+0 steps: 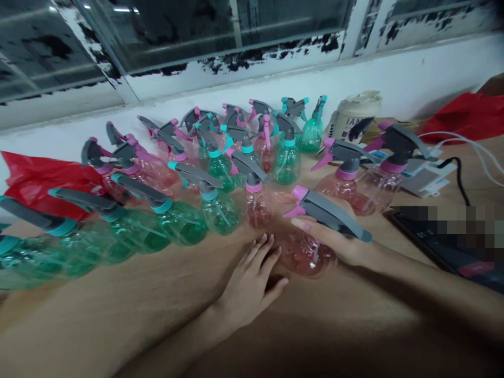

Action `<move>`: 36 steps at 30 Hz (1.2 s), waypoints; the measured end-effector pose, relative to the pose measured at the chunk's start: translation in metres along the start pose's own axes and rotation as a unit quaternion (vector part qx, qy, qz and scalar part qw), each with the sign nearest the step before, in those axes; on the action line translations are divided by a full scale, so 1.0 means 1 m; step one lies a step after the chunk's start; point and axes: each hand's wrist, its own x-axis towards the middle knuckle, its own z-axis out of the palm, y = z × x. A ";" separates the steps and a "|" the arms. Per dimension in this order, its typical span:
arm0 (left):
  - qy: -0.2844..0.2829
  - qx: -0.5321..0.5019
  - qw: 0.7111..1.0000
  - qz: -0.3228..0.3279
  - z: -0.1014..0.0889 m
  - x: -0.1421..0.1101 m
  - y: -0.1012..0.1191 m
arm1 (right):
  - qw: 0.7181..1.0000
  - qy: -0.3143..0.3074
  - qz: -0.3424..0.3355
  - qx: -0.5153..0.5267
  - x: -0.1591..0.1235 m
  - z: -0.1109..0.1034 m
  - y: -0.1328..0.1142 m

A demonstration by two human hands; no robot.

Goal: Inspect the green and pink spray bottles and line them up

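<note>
My right hand (338,239) is wrapped round the neck of a pink spray bottle (309,252) with a grey trigger head and pink nozzle, which stands on the wooden table (157,294). Beside the bottle's base my left hand (252,278) lies flat on the table, fingers stretched out and holding nothing. Just behind stand several pink and green spray bottles (216,210), crowded together in rows.
Two more pink bottles (354,184) stand to the right. A cream tub (354,118) sits near the white wall. Red plastic bags (35,178) lie at far left and far right. White boxes with cables (425,173) and a dark device (452,247) lie on the right.
</note>
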 end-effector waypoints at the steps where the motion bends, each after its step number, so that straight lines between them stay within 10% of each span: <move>1: -0.003 0.002 1.000 0.001 0.000 0.000 0.000 | 1.000 -0.003 0.000 0.001 0.000 0.000 0.000; 36: 0.009 -0.012 1.000 -0.003 0.001 0.000 0.000 | 0.998 -0.026 0.048 0.008 0.000 -0.002 -0.008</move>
